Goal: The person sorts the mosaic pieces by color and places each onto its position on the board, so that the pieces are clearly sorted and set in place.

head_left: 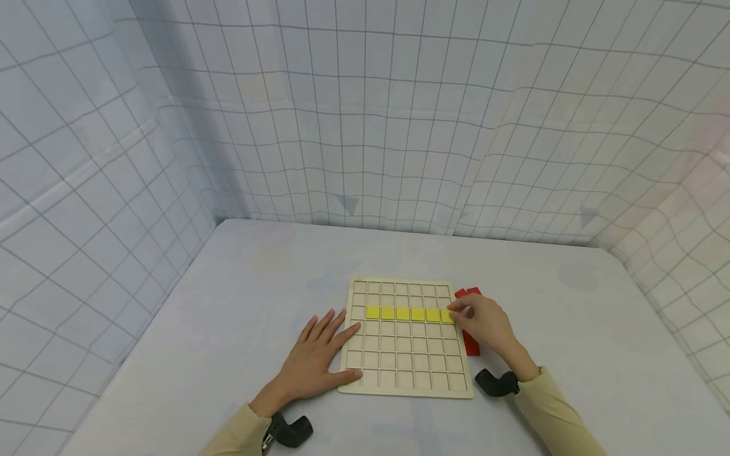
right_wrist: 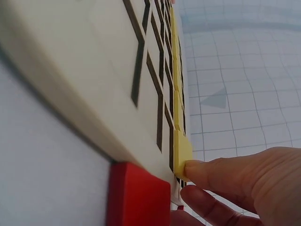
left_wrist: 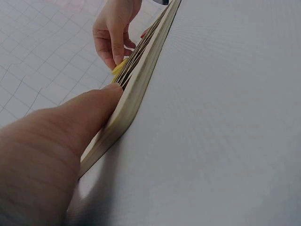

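Note:
A pale wooden board (head_left: 403,362) with a grid of square recesses lies flat on the table. A row of several yellow square tiles (head_left: 402,314) crosses it, leaving the leftmost recess of that row bare. My right hand (head_left: 485,322) pinches the yellow tile at the row's right end (right_wrist: 183,155) between thumb and fingers; its far side is hidden by the fingers. My left hand (head_left: 313,361) lies spread at the board's left edge. Its thumb (left_wrist: 94,106) and fingertips rest on the rim.
Red blocks (head_left: 471,344) lie along the board's right side, partly under my right hand; one red block (right_wrist: 141,197) touches or nearly touches the rim. A white table (head_left: 274,272) surrounds the board. Grid-patterned curtains (head_left: 365,126) hang behind and at both sides.

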Demonstrator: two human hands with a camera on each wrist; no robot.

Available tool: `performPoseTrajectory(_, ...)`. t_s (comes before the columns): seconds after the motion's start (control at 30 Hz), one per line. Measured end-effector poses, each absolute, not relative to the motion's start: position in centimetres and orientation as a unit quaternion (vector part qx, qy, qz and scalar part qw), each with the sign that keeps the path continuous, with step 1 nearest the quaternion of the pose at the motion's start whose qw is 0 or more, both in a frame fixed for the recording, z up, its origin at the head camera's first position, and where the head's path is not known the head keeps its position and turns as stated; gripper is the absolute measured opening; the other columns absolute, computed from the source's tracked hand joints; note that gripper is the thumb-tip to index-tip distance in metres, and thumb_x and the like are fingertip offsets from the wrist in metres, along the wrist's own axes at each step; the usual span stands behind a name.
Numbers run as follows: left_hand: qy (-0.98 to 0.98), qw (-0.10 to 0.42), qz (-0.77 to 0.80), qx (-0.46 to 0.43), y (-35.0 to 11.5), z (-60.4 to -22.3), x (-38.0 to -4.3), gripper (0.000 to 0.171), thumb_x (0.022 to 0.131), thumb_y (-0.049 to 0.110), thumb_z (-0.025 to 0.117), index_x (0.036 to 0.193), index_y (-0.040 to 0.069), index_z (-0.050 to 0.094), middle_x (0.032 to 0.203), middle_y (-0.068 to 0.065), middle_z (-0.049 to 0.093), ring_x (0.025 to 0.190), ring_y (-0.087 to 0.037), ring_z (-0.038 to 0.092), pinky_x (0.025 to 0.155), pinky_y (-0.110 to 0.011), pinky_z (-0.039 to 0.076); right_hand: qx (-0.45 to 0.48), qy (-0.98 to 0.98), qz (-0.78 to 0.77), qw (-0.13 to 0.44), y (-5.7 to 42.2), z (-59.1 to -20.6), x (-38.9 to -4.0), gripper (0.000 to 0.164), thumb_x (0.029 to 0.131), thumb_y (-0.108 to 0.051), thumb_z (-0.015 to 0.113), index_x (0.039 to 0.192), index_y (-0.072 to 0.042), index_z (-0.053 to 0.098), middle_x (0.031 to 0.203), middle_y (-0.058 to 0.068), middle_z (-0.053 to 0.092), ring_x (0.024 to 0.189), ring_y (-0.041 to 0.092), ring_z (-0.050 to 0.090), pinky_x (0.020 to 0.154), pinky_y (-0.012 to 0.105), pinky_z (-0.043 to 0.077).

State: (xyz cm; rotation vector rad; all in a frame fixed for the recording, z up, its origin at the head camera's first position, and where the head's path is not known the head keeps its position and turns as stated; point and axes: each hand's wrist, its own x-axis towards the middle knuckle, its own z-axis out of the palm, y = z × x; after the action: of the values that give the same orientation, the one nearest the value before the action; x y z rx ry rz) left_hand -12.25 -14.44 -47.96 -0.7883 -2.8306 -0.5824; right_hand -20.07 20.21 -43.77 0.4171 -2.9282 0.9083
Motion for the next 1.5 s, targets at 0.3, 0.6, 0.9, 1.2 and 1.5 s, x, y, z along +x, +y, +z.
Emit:
performPoseTrajectory(0.3, -0.942, 0.073, -0.194, -0.263, -14.5, -47.9, -12.1, 0.081, 0.084, 0.067, 0.053, 0.149, 0.022, 0.035, 0.155, -0.009, 0.023, 0.142, -0.029, 0.013, 0.111, -0.052, 0.007, 0.138, -0.946, 0.292, 0.028, 20.2, -44.1, -19.9, 0.008, 0.08, -0.011, 0.076, 0.087, -0.01, 0.072, 0.077, -0.003, 0.06, 0.065, 0.013, 0.052, 0.051, 0.028, 0.043)
performPoseTrajectory(0.6, -0.942, 0.078, -0.191, -0.263, -14.4, -48.1, -12.2, 0.081, 0.084, 0.068, 0.052, 0.149, 0.023, 0.035, 0.155, -0.009, 0.023, 0.142, -0.029, 0.013, 0.111, -0.052, 0.007, 0.149, -0.948, 0.28, 0.033, 20.3, -43.9, -19.3, 0.012, 0.079, -0.015, 0.078, 0.088, -0.009, 0.074, 0.08, -0.003, 0.06, 0.063, 0.012, 0.051, 0.049, 0.027, 0.043)
performPoseTrajectory(0.9, -0.944, 0.073, -0.19, -0.26, -14.3, -48.2, -12.2, 0.081, 0.084, 0.068, 0.051, 0.149, 0.023, 0.035, 0.155, -0.008, 0.022, 0.142, -0.028, 0.012, 0.111, -0.051, 0.007, 0.186, -0.927, 0.322, 0.04, 21.8, -43.6, -18.2, 0.011, 0.082, -0.014, 0.076, 0.092, -0.011, 0.073, 0.092, -0.002, 0.065, 0.074, 0.013, 0.059, 0.063, 0.029, 0.051)
performPoseTrajectory(1.2, -0.942, 0.078, -0.192, -0.263, -14.3, -48.2, -12.2, 0.081, 0.084, 0.067, 0.052, 0.149, 0.022, 0.036, 0.155, -0.009, 0.022, 0.142, -0.028, 0.013, 0.111, -0.051, 0.007, 0.143, -0.936, 0.316, 0.063, 25.0, -43.0, -17.4, 0.012, 0.085, -0.011, 0.072, 0.097, -0.009, 0.072, 0.09, -0.001, 0.065, 0.08, 0.017, 0.058, 0.071, 0.036, 0.051)
performPoseTrajectory(1.5, -0.941, 0.075, -0.196, -0.264, -14.4, -47.9, -12.2, 0.081, 0.084, 0.067, 0.054, 0.149, 0.022, 0.035, 0.155, -0.009, 0.022, 0.142, -0.029, 0.013, 0.111, -0.051, 0.007, 0.117, -0.948, 0.296, 0.019, 27.9, -43.2, -17.1, 0.031, 0.085, -0.02, 0.073, 0.11, -0.003, 0.067, 0.105, 0.011, 0.064, 0.095, 0.029, 0.056, 0.079, 0.048, 0.049)
